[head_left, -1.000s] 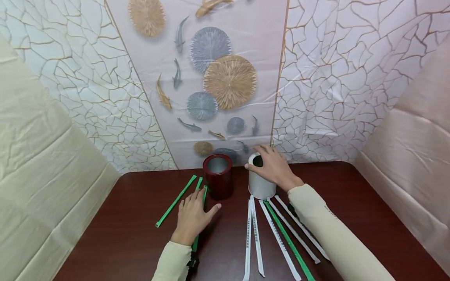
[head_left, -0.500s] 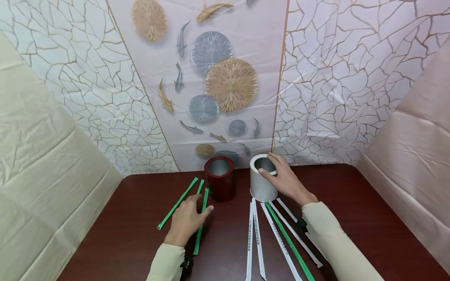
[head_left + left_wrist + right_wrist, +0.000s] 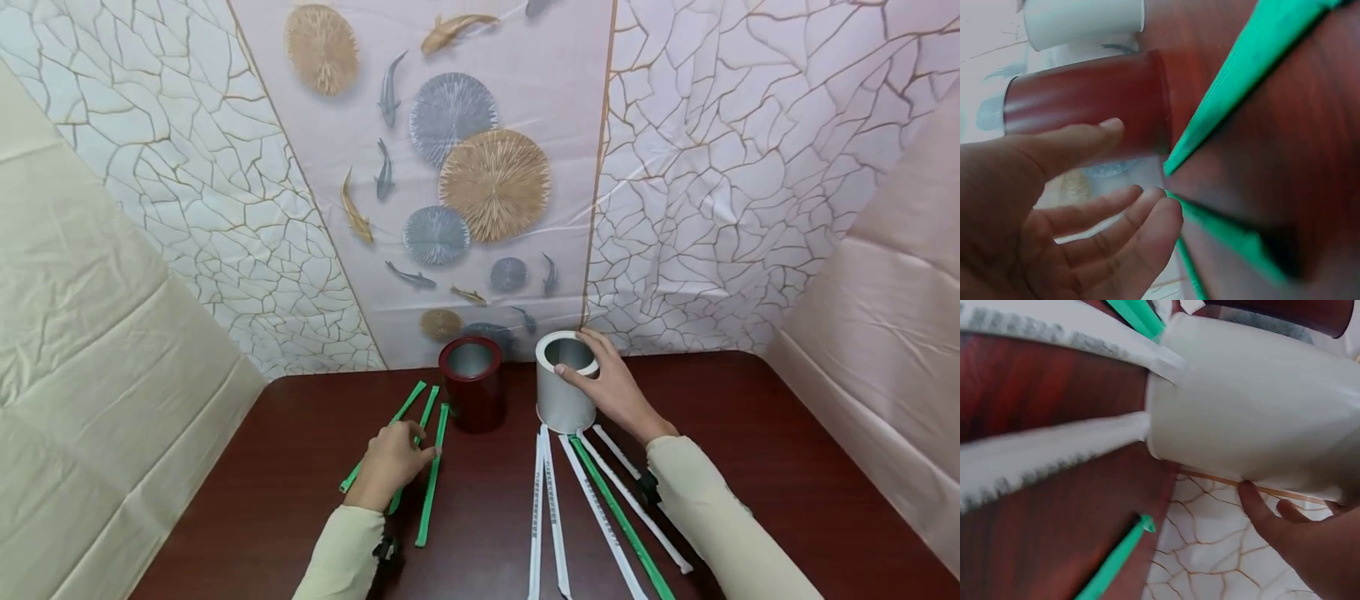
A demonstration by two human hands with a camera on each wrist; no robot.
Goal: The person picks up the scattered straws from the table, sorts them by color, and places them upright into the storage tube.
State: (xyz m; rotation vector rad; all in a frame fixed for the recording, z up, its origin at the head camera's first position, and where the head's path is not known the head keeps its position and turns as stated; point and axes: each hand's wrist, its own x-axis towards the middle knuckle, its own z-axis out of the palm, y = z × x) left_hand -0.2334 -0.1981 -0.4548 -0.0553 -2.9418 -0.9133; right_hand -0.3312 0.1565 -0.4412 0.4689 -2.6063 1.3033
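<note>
Right hand [image 3: 613, 390] holds canister [image 3: 562, 404]; print [image 3: 1041, 328] on white strips [image 3: 595, 502] illegible

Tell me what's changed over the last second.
The left hand has moved leftward, uncovering most of the green strip nearest the red canister; it now hides parts of the other two green strips. The right hand has shifted right, from over the mouth of the white canister to its right rim. Nothing was visibly picked up. Canisters and strips stayed put.
</note>
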